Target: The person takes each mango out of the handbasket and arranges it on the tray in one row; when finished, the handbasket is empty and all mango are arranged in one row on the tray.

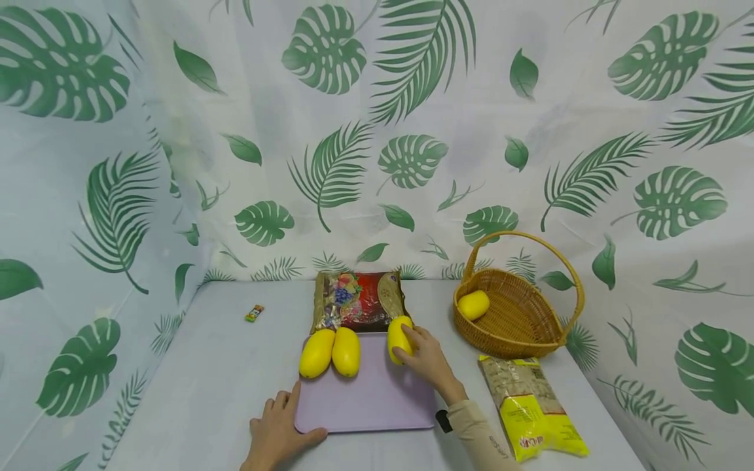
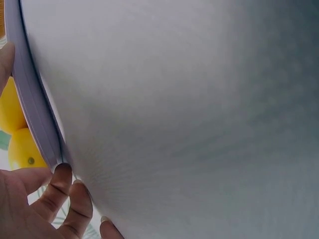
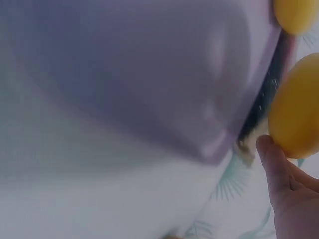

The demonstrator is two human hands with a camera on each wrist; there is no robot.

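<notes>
Print on a packet (image 1: 254,313) near the far left corner of the surface (image 1: 200,392) is too small to read. A fruit (image 1: 397,340) in the right hand (image 1: 427,358) hides part of a red bag (image 1: 374,301); the right wrist view blurs the tray (image 3: 159,74) and cuts off that fruit at the right edge.

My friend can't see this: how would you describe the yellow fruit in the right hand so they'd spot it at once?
Find the pale purple tray on the white table. By its far right corner, an oval yellow fruit is in the grip of the right hand. No hand holds the other yellow fruits: two at the tray's far left corner, one in the wicker basket.
</notes>
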